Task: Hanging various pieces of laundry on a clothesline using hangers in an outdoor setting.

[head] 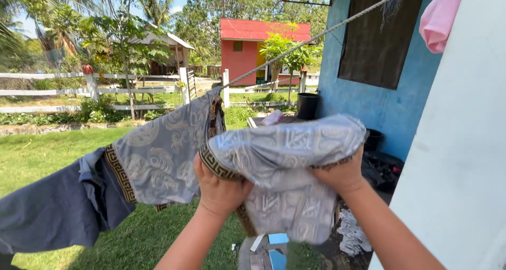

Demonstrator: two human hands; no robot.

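Note:
A grey patterned cloth (284,159) with a dark, gold-patterned border is bunched up in front of me. My left hand (219,188) grips its lower left edge. My right hand (342,175) grips its right side from beneath. A part of grey patterned fabric with the same border (163,149) hangs from the clothesline (316,35), which runs from the upper right down toward the fabric. Whether both parts are one piece I cannot tell.
A plain grey-blue garment (52,207) hangs at the left. A pink cloth (440,17) hangs on the line at top right. A white wall (464,159) stands close on the right, a blue house wall (369,101) behind. Grass lies below, debris near a black bucket (307,105).

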